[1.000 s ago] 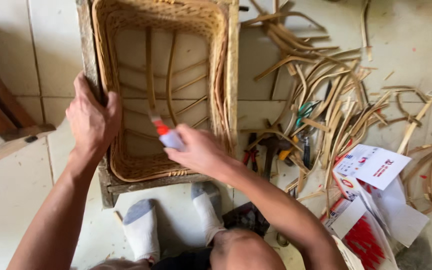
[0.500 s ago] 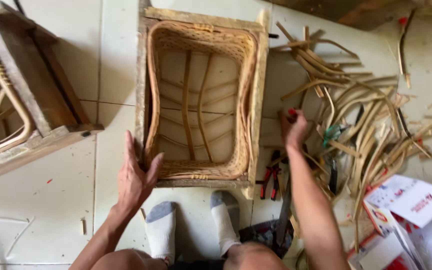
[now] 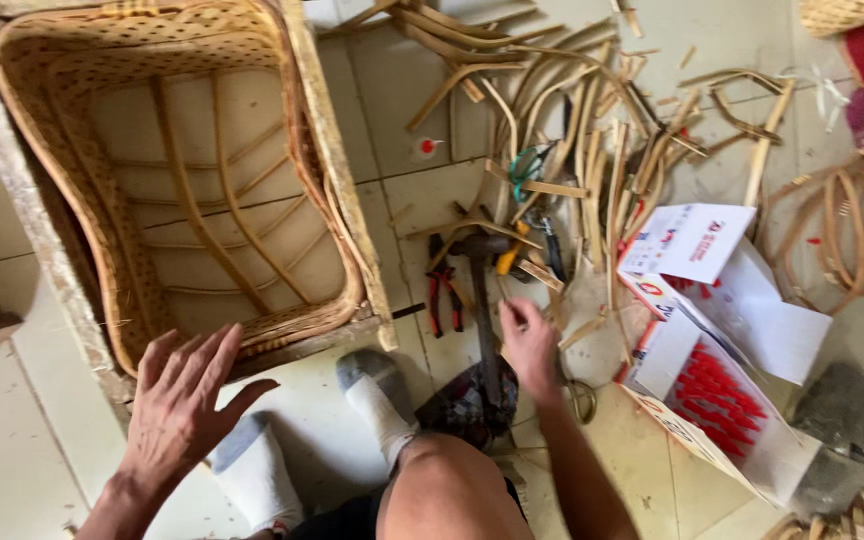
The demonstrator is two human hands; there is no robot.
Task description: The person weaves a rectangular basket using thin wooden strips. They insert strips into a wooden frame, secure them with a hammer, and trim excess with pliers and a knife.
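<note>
A woven rattan basket (image 3: 332, 210) in a wooden frame lies on the tiled floor at upper left. My left hand (image 3: 187, 400) hovers open with spread fingers at its near edge, just off the frame. To the right, a hammer (image 3: 482, 300) lies with its head away from me. My right hand (image 3: 532, 345) is beside the handle, fingers loosely bent, with nothing seen in it. A small white bottle with a red cap (image 3: 430, 147) lies on the floor further off.
Red-handled pliers (image 3: 444, 295) lie left of the hammer, green scissors (image 3: 522, 165) among a heap of rattan strips (image 3: 592, 110). White and red cardboard boxes (image 3: 722, 330) stand at right, coiled rattan (image 3: 852, 220) beyond. My socked feet (image 3: 377, 400) rest below the basket.
My right hand put down the red-capped bottle and came back to the hammer handle. My left hand lifted off the basket frame. The view swung right.
</note>
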